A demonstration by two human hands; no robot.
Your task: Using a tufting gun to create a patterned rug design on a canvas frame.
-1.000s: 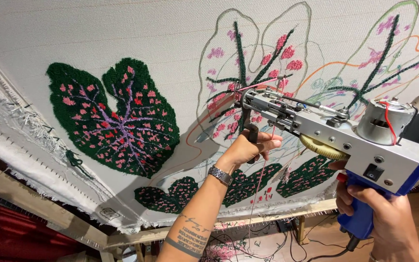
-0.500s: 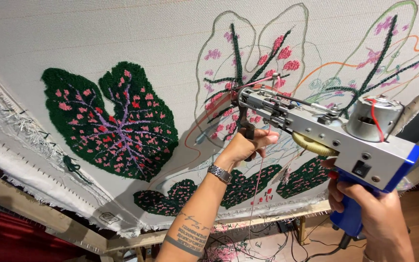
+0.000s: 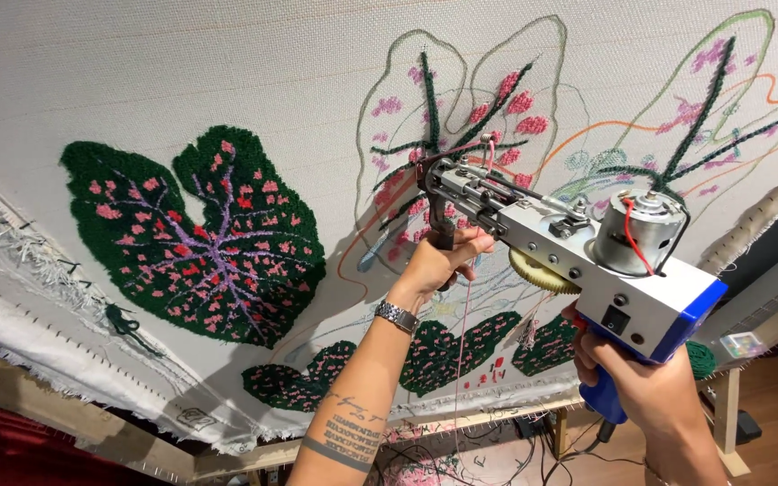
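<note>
Two hands on a silver-and-blue tufting gun, right hand clenched round its blue grip, left hand grasping the front handle, needle against white stretched cloth.

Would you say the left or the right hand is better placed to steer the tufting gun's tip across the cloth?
Probably the left hand: it grips the front handle just behind the tufting gun tip at the cloth; the right hand holds the blue rear grip.
</note>
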